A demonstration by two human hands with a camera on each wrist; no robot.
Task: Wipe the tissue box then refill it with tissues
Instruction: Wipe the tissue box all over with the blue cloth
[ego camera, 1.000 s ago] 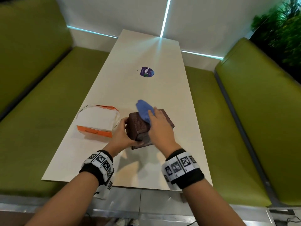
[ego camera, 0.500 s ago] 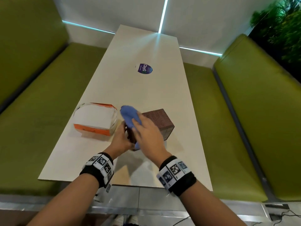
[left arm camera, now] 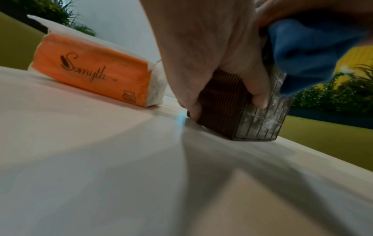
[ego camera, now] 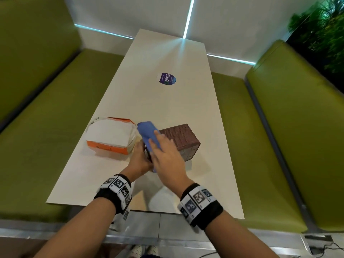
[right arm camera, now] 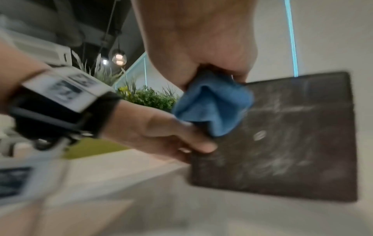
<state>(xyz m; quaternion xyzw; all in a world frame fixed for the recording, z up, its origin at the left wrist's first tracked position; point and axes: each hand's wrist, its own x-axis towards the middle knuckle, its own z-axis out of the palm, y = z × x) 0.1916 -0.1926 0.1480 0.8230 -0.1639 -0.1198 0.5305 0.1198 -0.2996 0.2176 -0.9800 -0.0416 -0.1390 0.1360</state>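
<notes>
A dark brown ribbed tissue box [ego camera: 179, 138] lies on the white table [ego camera: 167, 101], its dusty flat face [right arm camera: 282, 143] turned toward me. My left hand [ego camera: 138, 159] grips the box's near left corner, thumb on the flat face [left arm camera: 260, 95]. My right hand [ego camera: 167, 153] holds a blue cloth [ego camera: 148, 134] against the box's upper near edge; the cloth [right arm camera: 212, 105] hangs over the dusty face. An orange and white tissue pack [ego camera: 111, 137] lies just left of the box [left arm camera: 232, 103], a small gap between them.
Green bench seats [ego camera: 279, 146] run along both sides of the table. A round purple sticker [ego camera: 166, 78] lies farther up the tabletop. Green plants [ego camera: 320, 30] stand behind the right bench back. The near table edge [ego camera: 145, 211] is just below my wrists.
My right hand swept the blue cloth leftward across the box top to its left near edge. The left hand kept its grip on the box.
</notes>
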